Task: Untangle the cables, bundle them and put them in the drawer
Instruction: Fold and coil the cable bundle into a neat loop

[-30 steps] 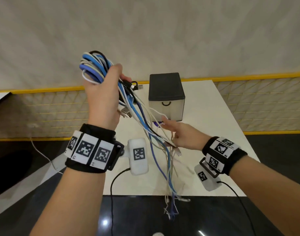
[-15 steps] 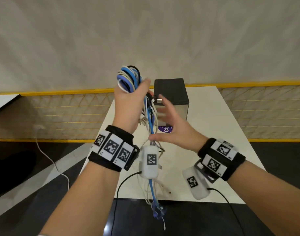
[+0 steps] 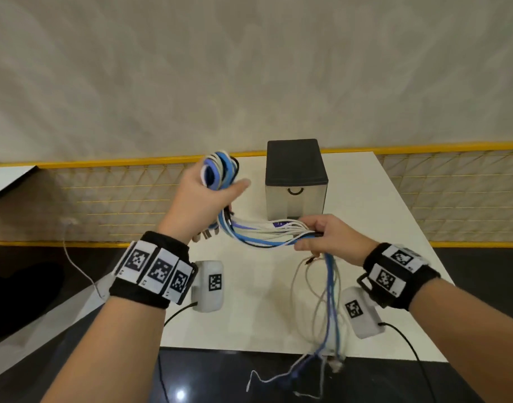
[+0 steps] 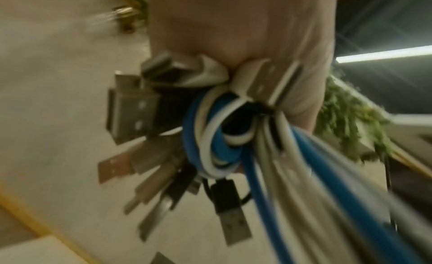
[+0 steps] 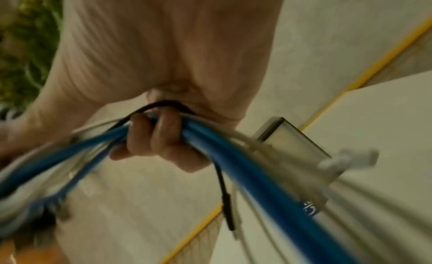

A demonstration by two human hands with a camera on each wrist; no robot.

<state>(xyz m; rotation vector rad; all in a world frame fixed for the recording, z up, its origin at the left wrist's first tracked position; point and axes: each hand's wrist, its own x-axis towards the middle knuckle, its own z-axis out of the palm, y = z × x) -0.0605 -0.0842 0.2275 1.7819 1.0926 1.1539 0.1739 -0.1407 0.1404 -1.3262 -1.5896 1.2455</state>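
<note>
My left hand (image 3: 208,196) grips a folded bunch of blue, white and black cables (image 3: 220,173) held up over the white table (image 3: 374,216). In the left wrist view several USB plugs (image 4: 131,116) stick out below the fist. The strands (image 3: 267,235) run right to my right hand (image 3: 322,237), whose fingers (image 5: 154,138) curl round them. From there the loose ends (image 3: 328,309) hang down past the table's near edge. The small drawer box (image 3: 296,181), black on top with a black handle, stands shut behind the hands.
A yellow-framed mesh fence (image 3: 104,199) runs behind the table below a pale wall. The floor (image 3: 46,301) to the left and in front is dark and glossy. A thin white cord (image 3: 75,257) trails on the floor at left.
My left hand has come down and to the left with the folded bunch. My right hand, open a second ago, now grips the hanging strands and has drawn them out to the right.
</note>
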